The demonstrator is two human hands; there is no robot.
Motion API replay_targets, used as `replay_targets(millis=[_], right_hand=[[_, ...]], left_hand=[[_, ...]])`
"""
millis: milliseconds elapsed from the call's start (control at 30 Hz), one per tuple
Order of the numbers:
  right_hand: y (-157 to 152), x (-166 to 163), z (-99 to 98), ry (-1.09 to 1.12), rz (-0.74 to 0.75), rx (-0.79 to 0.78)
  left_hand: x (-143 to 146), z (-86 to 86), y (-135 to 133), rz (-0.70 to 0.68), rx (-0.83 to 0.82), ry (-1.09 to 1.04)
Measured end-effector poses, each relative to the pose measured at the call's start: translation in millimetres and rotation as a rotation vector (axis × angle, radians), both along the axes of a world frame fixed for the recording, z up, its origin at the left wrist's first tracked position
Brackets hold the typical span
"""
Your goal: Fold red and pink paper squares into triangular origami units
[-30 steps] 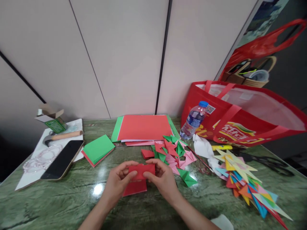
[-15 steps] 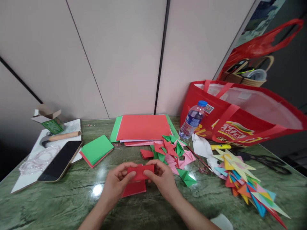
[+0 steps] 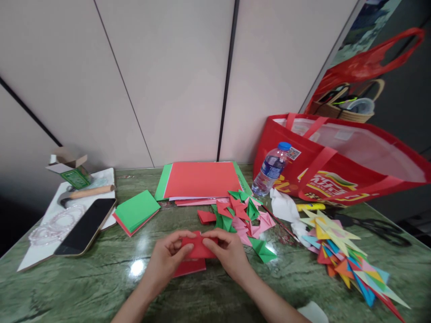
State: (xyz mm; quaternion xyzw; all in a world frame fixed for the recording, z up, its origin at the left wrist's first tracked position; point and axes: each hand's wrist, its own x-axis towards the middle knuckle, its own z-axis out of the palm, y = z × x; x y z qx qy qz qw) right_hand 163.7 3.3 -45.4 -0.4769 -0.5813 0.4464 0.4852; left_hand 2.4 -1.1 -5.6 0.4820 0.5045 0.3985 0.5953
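Both of my hands pinch a small red paper piece (image 3: pixel 198 247) just above the green marble table (image 3: pixel 101 282). My left hand (image 3: pixel 166 260) grips its left side with thumb on top. My right hand (image 3: pixel 228 253) grips its right side, fingers curled over the upper edge. A flat red sheet (image 3: pixel 189 267) lies on the table right beneath the hands. Behind them sits a heap of folded red, green and pink paper pieces (image 3: pixel 242 217).
A green paper pad (image 3: pixel 136 211), a phone (image 3: pixel 85 226), a hammer (image 3: pixel 84 194) and a small box (image 3: pixel 70 172) lie to the left. Large red sheets (image 3: pixel 202 179), a water bottle (image 3: pixel 272 169) and a red bag (image 3: pixel 343 159) stand behind. Multicoloured folded pieces (image 3: pixel 343 258) and scissors (image 3: pixel 377 226) are to the right.
The hands have drawn closer together and the red piece between them has been pressed narrower and lower. The view shifted only slightly.
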Motion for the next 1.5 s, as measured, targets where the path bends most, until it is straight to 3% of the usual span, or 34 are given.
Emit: replay_targets(millis=[200, 433, 767, 1100, 1500], right_hand=[[1, 1, 0.0, 0.006, -0.021, -0.019], [1, 1, 0.5, -0.006, -0.008, -0.018], [-1, 1, 3.7, -0.003, -0.009, -0.026], [3, 4, -1.5, 0.063, 0.025, -0.096], [5, 2, -0.1, 0.076, 0.037, -0.072]], left_hand=[[1, 1.5, 0, -0.042, -0.135, -0.126], [2, -0.8, -3, -0.147, -0.230, -0.134], [5, -7.4, -1, -0.076, -0.229, -0.081], [-10, 0.1, 3, -0.199, 0.055, -0.001], [-9, -0.5, 4, -0.228, 0.199, 0.397]])
